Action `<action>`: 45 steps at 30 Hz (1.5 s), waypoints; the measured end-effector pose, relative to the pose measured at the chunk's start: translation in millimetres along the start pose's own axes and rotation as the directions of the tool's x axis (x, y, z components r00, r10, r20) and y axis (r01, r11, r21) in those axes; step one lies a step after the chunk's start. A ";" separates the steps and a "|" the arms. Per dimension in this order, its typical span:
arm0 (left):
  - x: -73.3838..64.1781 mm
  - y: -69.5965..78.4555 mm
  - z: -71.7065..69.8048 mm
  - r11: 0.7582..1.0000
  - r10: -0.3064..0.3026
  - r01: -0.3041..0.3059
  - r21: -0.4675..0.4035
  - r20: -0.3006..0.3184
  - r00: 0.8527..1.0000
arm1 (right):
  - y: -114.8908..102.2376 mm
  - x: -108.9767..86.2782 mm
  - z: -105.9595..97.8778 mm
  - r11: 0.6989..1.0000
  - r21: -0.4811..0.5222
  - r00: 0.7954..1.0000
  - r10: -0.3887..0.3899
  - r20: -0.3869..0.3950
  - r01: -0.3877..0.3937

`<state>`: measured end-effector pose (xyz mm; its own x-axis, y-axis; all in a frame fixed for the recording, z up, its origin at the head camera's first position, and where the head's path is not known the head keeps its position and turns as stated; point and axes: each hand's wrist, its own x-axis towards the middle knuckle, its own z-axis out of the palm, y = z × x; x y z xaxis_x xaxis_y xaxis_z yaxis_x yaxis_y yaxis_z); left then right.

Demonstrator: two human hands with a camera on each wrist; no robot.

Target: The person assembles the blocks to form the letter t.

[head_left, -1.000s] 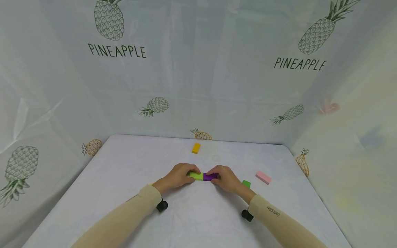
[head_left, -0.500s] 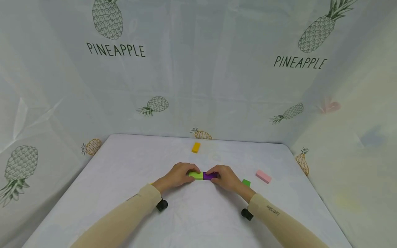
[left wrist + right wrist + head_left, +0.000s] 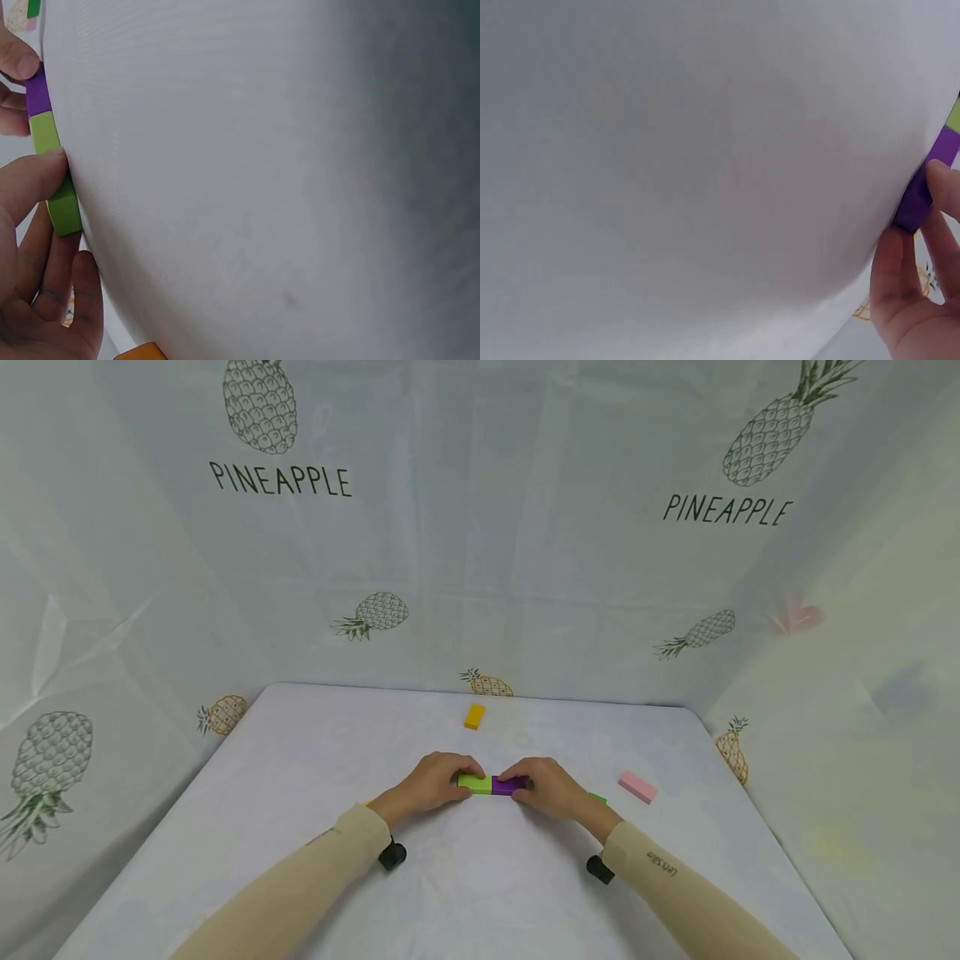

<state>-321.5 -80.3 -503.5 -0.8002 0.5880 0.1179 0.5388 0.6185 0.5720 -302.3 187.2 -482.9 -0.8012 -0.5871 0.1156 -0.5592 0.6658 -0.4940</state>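
Observation:
A light green block (image 3: 476, 784) and a purple block (image 3: 506, 786) lie end to end on the table, their short ends meeting. My left hand (image 3: 432, 783) pinches the light green one between thumb and fingers. On the other side, my right hand (image 3: 550, 786) holds the purple block's outer end the same way. In the left wrist view the light green block (image 3: 64, 214) and the purple block (image 3: 37, 95) form one straight row. The right wrist view has the thumb pressing the near side of the purple block (image 3: 915, 204), fingers at its end and behind it.
A yellow-orange block (image 3: 474, 717) lies near the table's far edge. To the right is a pink block (image 3: 637, 787). A green block (image 3: 598, 797) is mostly hidden behind my right wrist, and a yellow piece (image 3: 367, 804) behind my left.
My right wrist has shifted slightly to the right and now covers more of the green block. Both hands keep their hold, and the two joined blocks stay in place.

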 end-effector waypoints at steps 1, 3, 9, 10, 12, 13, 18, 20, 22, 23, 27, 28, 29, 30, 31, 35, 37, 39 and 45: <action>0.2 -0.4 0.4 1.000 0.002 -0.002 0.003 0.000 1.000 | 0.3 0.0 -1.4 1.000 -0.001 1.000 -0.006 0.009 0.006; 0.8 -1.5 1.1 1.000 0.008 -0.008 0.006 -0.001 1.000 | 0.6 -0.1 -3.2 1.000 0.002 1.000 -0.014 0.018 0.014; 1.2 -3.1 0.2 1.000 0.009 -0.009 0.006 0.007 1.000 | 2.2 -0.2 -3.4 1.000 0.026 1.000 0.004 0.005 -0.004; 1.2 -3.0 -0.1 1.000 0.009 -0.009 0.004 0.006 1.000 | 2.8 0.0 -3.1 0.999 0.031 1.000 0.010 0.002 -0.010; 0.8 -2.5 -0.7 1.000 0.012 -0.012 -0.007 0.003 1.000 | 4.7 0.6 -2.2 0.999 0.034 1.000 0.024 -0.001 -0.024; 0.7 -2.1 -1.0 1.000 0.013 -0.013 -0.012 0.001 1.000 | 5.6 0.9 -2.0 0.999 0.036 0.999 0.032 0.000 -0.032; 1.1 -1.6 -0.8 1.000 0.013 -0.013 -0.018 0.004 1.000 | 9.1 2.0 -2.4 0.996 0.054 0.998 0.067 0.014 -0.068; 1.6 -2.6 -0.3 1.000 0.012 -0.012 -0.012 0.008 1.000 | 9.7 2.5 -2.9 0.995 0.063 0.997 0.074 0.023 -0.075; 2.1 -4.0 0.1 1.000 0.007 -0.007 -0.003 0.013 1.000 | 10.0 3.0 -3.1 0.994 0.071 0.996 0.079 0.027 -0.081; 2.4 -4.5 0.2 1.000 0.003 -0.003 -0.003 0.016 1.000 | 10.1 3.2 -3.0 0.994 0.074 0.996 0.082 0.029 -0.084; 3.2 -5.0 -0.1 1.000 -0.001 0.001 0.001 0.024 1.000 | 11.2 3.4 -1.9 0.993 0.078 0.996 0.086 0.028 -0.088; 3.3 -4.9 -0.2 1.000 0.003 -0.003 0.001 0.025 1.000 | 11.7 3.3 -1.5 0.993 0.078 0.996 0.085 0.029 -0.087; 3.4 -4.4 -0.6 1.000 0.006 -0.006 0.000 0.025 1.000 | 12.1 3.3 -1.2 0.993 0.077 0.996 0.084 0.028 -0.086; 3.4 -3.8 -0.8 1.000 0.007 -0.007 0.001 0.024 1.000 | 12.5 3.1 -0.8 0.994 0.074 0.996 0.081 0.028 -0.083; 3.3 -3.0 -1.2 1.000 0.007 -0.007 0.000 0.024 1.000 | 12.9 3.0 -0.6 0.994 0.070 0.997 0.078 0.028 -0.080; 3.0 0.3 -2.0 1.000 0.002 -0.002 -0.001 0.022 1.000 | 13.3 2.8 -0.3 0.995 0.061 0.997 0.073 0.029 -0.075; 2.9 1.7 -2.2 1.000 0.000 0.000 0.000 0.022 1.000 | 12.7 2.7 -0.8 0.995 0.063 0.997 0.078 0.031 -0.079; 2.9 2.5 -2.2 1.000 -0.001 0.001 0.003 0.025 1.000 | 12.2 2.4 -1.3 0.994 0.067 0.996 0.081 0.034 -0.083; 3.8 2.7 -2.6 1.000 0.009 -0.010 0.028 0.036 0.999 | 13.6 1.9 -0.6 0.996 0.065 0.998 0.051 0.027 -0.053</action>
<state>-323.7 -77.8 -499.4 -0.7851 0.6122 0.0940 0.5543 0.6268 0.5477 -311.6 195.4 -488.8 -0.8228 -0.5644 0.0668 -0.5010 0.6648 -0.5541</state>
